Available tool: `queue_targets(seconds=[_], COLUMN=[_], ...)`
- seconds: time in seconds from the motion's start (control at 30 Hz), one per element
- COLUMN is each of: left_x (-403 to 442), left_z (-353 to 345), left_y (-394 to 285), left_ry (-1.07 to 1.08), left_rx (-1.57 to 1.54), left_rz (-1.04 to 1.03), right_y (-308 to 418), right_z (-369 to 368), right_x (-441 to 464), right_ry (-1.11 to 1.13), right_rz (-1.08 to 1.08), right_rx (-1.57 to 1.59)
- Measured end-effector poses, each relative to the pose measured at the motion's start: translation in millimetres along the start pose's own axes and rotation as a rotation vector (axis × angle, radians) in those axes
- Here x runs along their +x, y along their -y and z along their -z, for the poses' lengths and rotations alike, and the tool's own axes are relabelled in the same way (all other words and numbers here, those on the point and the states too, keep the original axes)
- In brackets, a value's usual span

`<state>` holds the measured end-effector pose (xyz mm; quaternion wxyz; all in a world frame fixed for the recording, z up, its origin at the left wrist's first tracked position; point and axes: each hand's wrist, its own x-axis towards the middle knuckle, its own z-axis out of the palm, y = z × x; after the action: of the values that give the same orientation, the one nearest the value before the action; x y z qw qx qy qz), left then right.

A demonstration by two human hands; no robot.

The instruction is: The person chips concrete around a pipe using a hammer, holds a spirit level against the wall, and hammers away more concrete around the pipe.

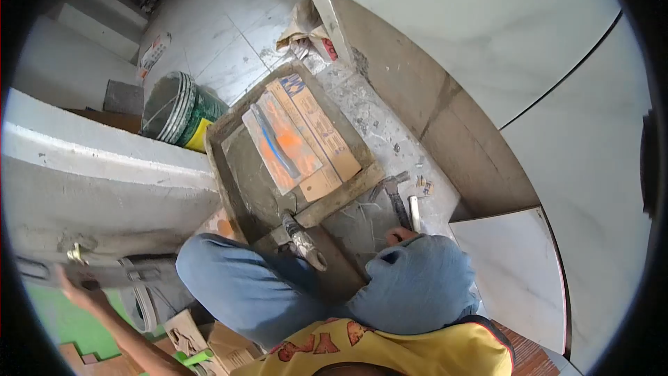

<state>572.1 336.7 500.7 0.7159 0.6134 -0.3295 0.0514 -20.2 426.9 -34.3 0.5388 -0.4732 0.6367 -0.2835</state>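
Note:
At the far left, my left hand is closed on a long grey bar with slots, beside a brass tap. My right hand does not show. A small patch of skin shows past the knee by a hammer; I cannot tell whether it is a finger or toe. Ahead of my knees lies a mortar-stained tray with grey mortar. A flat float with a blue and grey handle rests on a cardboard box on the tray. A trowel's taped handle points toward me.
A green bucket stands beyond the low wall. A paper bag leans by a post. To the right are a large tiled panel, a loose tile and a white-handled tool. Cardboard lies lower left.

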Motion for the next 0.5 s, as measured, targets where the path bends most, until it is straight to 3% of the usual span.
queue_targets(seconds=[0.07,0.13,0.2,0.3,0.37,0.4,0.47,0.5], left_x=[-23,32,-7,-68,-79,-146,-265,-273], left_z=[-61,-95,-182,-322,-393,-412,-415,-428], left_y=[-81,-104,-156,-191,-165,-176,-191,-179], left_ry=[0.224,0.641,0.878,1.272,1.26,1.297,1.005,1.105], left_rx=[-0.067,-0.186,-0.116,0.014,-0.047,-0.255,-0.442,-0.451], left_rz=[0.006,-0.232,-0.438,-0.82,-0.594,-0.302,-0.04,-0.011], right_y=[9,34,58,51,75,84,77,75], right_z=[0,0,1,-3,4,7,4,5], right_x=[-5,-8,-10,-18,-32,-35,-34,-35], right_ry=[-0.057,-0.096,-0.122,-0.228,-0.245,-0.254,-0.246,-0.241], right_rz=[-0.085,-0.176,-0.267,-0.075,-0.07,-0.066,-0.031,-0.013], right_rx=[-0.104,-0.172,-0.206,-0.229,-0.189,-0.167,-0.147,-0.139])
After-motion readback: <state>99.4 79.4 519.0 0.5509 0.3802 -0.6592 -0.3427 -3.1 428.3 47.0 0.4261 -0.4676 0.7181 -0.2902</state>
